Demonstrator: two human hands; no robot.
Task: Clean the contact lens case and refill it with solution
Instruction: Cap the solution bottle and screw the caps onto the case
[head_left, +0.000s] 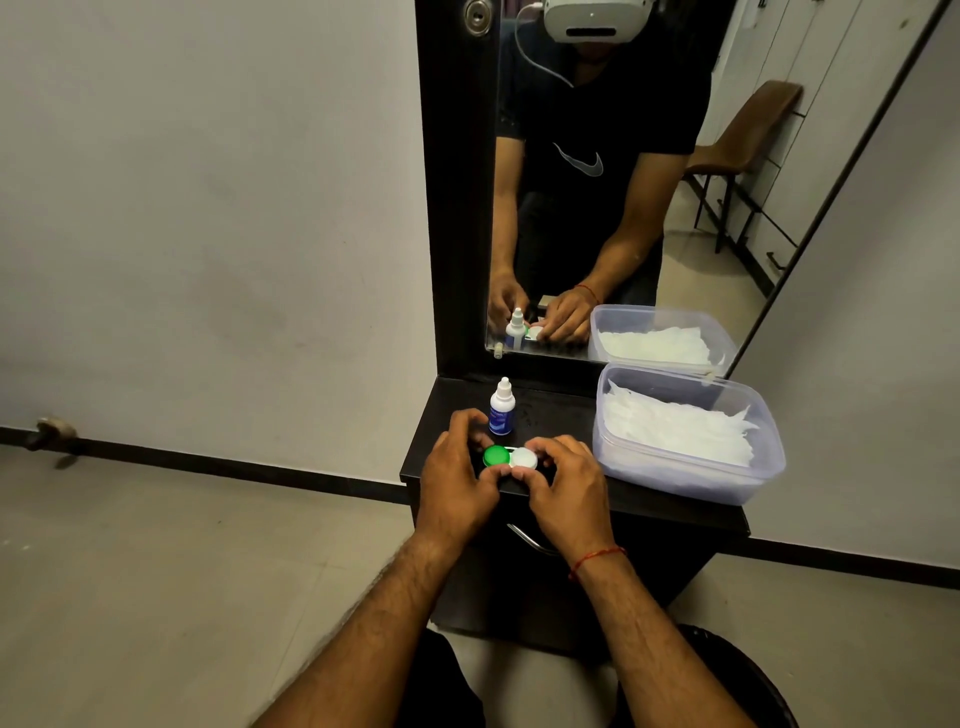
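Lens case (510, 457) at shelf (563, 410) front edge, gripped by left hand (456, 470) and right hand (569, 486)

Both forearms reach forward, side by side. The left hand (457, 470) and the right hand (569, 486) have curled fingers and pinch the contact lens case (511, 457) between their fingertips.

One wide-angle camera on the person's head looks forward and down, close over a dark flat cabinet top (563, 413), with the green-and-white plastic contact lens case (510, 457) near mid-frame. Straight ahead, a tall black-framed wall mirror (597, 208) shows that same cabinet top from the opposite side.
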